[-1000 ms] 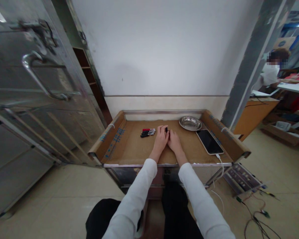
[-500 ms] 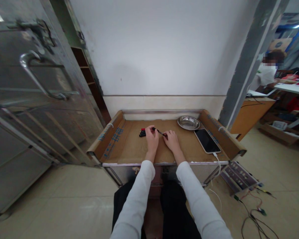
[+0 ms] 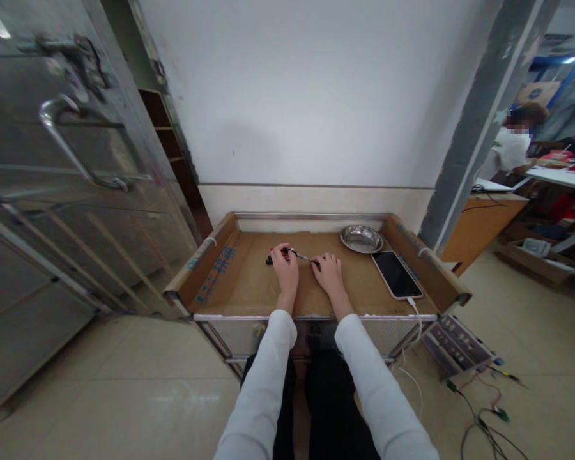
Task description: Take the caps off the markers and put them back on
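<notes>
Largest of all, the pale wall [image 3: 316, 96] rises beyond both my hands, and a metal door [image 3: 23, 140] stands well off to the left of them. My forearms reach over the near edge of the cardboard-lined surface [image 3: 249, 287], its raised sides lying to either side of my hands. To the right of my right hand, a phone [image 3: 397, 275] lies face up on the cardboard, a white cable [image 3: 418, 322] running from its near end. The shiny metal dish [image 3: 361, 239] sits farther out than my right hand and to its right, near the phone.

My left hand [image 3: 287, 273] has its fingers bent, thumb and fingertips pinching the dark left end of a pen [image 3: 303, 257]. My right hand [image 3: 329, 276] is just beside it, palm down with fingers curled, and I have the pen's dark right end pinched at my thumb side. So the pen bridges the gap between my two hands, its pale middle showing, the right end a little nearer to me. Smallest in view, the ends of other pens [image 3: 269, 260], black and a bit of red, peek out just left of my left hand, which partly hides them.
</notes>
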Motion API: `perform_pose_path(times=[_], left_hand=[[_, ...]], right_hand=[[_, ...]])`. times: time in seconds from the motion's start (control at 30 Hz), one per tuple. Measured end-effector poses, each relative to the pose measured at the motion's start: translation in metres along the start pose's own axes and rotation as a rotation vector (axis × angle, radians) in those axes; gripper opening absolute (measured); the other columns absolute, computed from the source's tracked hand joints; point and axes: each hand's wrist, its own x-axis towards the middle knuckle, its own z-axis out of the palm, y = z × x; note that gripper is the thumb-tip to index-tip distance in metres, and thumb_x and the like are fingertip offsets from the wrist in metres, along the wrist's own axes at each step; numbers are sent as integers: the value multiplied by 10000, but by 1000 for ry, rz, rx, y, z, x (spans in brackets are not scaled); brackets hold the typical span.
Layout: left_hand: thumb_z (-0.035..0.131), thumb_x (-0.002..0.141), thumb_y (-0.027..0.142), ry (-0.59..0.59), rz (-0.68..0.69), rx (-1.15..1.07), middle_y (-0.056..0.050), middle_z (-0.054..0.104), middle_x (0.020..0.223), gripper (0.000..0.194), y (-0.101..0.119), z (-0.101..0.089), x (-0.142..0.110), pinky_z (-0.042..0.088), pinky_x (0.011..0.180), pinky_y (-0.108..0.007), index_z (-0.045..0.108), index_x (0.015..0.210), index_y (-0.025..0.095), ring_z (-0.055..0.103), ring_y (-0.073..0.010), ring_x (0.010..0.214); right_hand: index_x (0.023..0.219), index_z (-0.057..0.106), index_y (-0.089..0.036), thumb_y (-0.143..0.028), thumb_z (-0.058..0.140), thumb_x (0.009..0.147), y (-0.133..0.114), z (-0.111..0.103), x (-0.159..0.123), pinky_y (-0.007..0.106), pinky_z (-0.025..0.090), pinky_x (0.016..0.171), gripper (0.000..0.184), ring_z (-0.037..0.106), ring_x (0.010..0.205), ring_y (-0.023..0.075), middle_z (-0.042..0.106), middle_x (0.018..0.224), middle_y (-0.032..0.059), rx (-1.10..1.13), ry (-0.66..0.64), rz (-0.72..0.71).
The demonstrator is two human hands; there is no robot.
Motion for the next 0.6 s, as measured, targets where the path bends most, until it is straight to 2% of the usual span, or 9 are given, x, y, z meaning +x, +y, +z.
perform_pose_path(times=[0.33, 0.47, 0.53, 0.6], left_hand=[[430, 870, 148, 61, -26, -26, -73, 548, 975, 116, 3, -2, 2, 471, 805, -305, 492, 960, 184, 550, -159, 879], [420, 879, 151, 122, -19, -6, -86, 543, 1003, 133, 2, -6, 3, 471, 811, -308, 495, 986, 175, 548, -162, 891], [429, 879, 154, 89, -5, 23, -90, 550, 1005, 126, 0, -5, 2, 475, 815, -314, 498, 983, 172, 552, -167, 897], [441, 877, 151, -22, 27, 65, -89, 570, 993, 117, -4, -3, 1, 477, 831, -324, 508, 970, 171, 563, -174, 912]], right_hand=[[1010, 641, -251, -292, 456, 924, -2, -2, -1, 316, 299, 809, 208, 469, 983, 212, 600, 1017, 68, 17, 6, 16], [1018, 644, -240, -295, 440, 930, -1, -4, -2, 321, 296, 806, 229, 472, 977, 217, 609, 1014, 80, 14, 49, 97], [1015, 644, -223, -289, 439, 928, 0, -4, -2, 328, 296, 805, 233, 476, 975, 224, 615, 1016, 89, 8, 80, 160], [1013, 642, -211, -276, 438, 925, 1, -4, -2, 333, 296, 805, 232, 480, 976, 230, 620, 1019, 94, 5, 103, 199]])
